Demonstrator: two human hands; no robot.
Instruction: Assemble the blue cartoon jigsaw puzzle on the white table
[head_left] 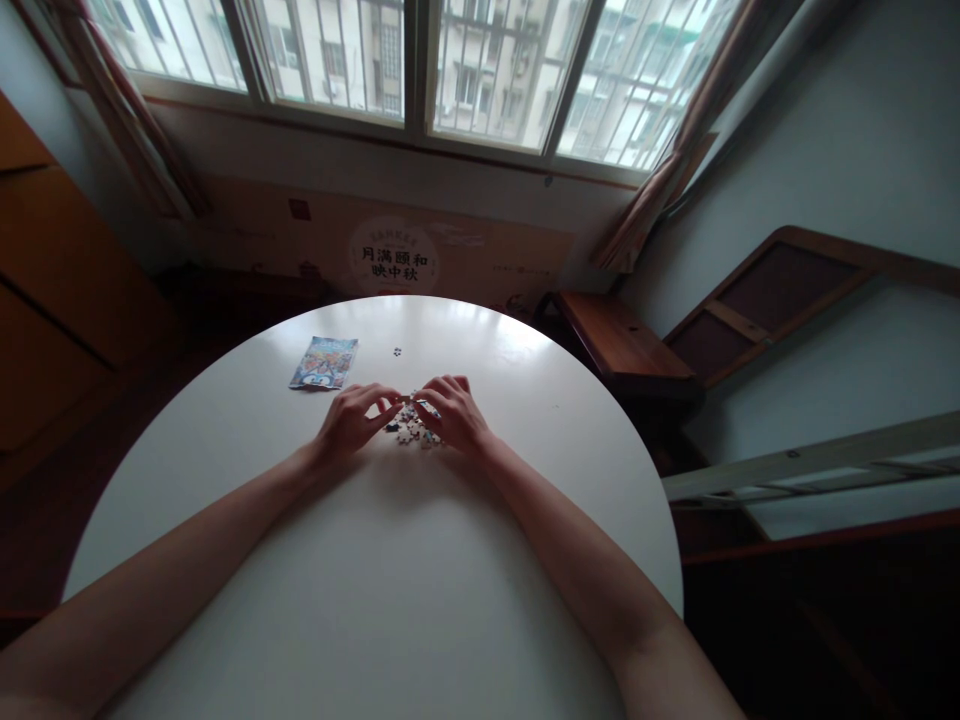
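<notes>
A small heap of jigsaw puzzle pieces [411, 430] lies on the white round table [390, 590], partly hidden by my hands. Just above its left side, my left hand [358, 415] pinches a small puzzle piece [405, 399] between thumb and fingertips. My right hand [451, 408] comes in from the other side, its thumb and fingers closed near that same piece. Whether both hands grip one piece or two joined ones is too small to tell. Beyond the hands, a lone puzzle piece [397, 352] rests on the tabletop.
A colourful printed packet [325, 363] lies flat on the table, left of the hands. Past the table's far edge stand a printed cardboard panel [480, 250] and barred windows. A wooden bench [622, 335] is at the right, and an orange cabinet [60, 300] at the left.
</notes>
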